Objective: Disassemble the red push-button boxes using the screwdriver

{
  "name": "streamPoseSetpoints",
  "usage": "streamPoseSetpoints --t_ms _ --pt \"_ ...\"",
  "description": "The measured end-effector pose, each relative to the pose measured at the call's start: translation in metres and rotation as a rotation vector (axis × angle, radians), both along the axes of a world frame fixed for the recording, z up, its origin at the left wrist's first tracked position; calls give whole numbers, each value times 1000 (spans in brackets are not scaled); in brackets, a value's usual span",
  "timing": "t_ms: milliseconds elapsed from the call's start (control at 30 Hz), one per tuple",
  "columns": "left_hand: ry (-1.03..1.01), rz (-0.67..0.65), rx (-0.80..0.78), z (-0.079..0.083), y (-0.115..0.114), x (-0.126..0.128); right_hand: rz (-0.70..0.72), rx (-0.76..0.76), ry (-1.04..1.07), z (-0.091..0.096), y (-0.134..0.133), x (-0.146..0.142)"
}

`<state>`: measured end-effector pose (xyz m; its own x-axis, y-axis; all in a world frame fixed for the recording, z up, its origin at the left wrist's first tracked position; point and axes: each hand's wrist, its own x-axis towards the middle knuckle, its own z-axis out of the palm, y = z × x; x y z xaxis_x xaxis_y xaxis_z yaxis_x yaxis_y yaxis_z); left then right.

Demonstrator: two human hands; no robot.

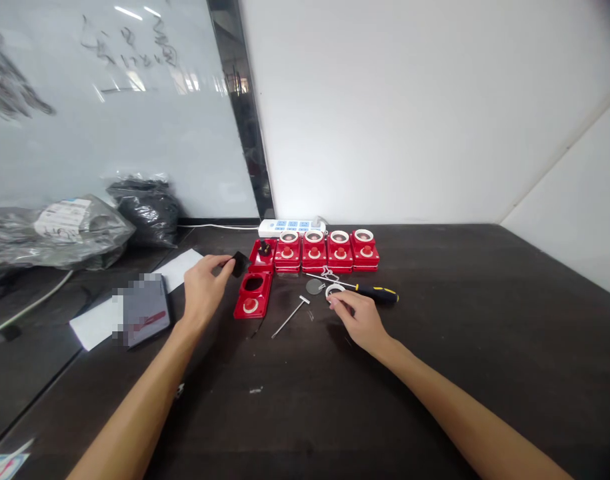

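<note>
- Plastic-wrapped bags (59, 230) are heaped beyond a sheet of white paper (177, 269), on which a dark pad (145, 310) lies, partly pixelated.
- The left hand (205, 290) is closed in a pinch on a black square piece (239, 264), held just beside an opened red housing (253, 293).
- A metal T-handle key (291, 317) is left lying on the dark surface (435, 347).
- Four red button boxes (327, 252) are lined up in a row in front of a white power strip (291, 228).
- A grey metal disc (315, 287) is laid near a white ring (335, 289).
- The ring is reached by the fingertips of the right hand (357, 319); whether it is gripped or only touched cannot be told.
- A screwdriver with a black and yellow handle (377, 293) is laid just beyond the ring.
</note>
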<state>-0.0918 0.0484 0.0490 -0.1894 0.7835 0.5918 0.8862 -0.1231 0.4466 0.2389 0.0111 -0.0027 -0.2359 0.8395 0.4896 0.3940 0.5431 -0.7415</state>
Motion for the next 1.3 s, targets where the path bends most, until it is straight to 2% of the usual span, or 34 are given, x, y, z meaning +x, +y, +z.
streamPoseSetpoints --t_ms 133,233,400,533,667,867,967,1067,1167,1300 --pt "278 -56 212 -10 2 0 0 12 -5 -1 0 0" --pt "442 -156 227 -16 5 -3 6 19 -19 -1 -1 0" --pt "542 -229 253 -20 10 -5 14 18 -38 -1 -2 -1" --pt "578 -273 169 -21 14 -3 17 13 -51 1 -3 -1" --pt "562 -260 47 -21 16 -2 19 5 -64 1 -3 -2" --pt "444 -374 -149 -20 19 -3 -56 71 -129 1 1 2" --pt "408 -366 -166 -19 19 -1 -112 145 -280 4 9 3" --pt "405 -332 -144 -18 16 2 -52 188 -523 8 23 -4" --pt "380 -233 -79 -17 11 5 5 195 -743 11 37 -19" --pt "266 -99 -9 -17 5 4 3 168 -909 14 50 -37"
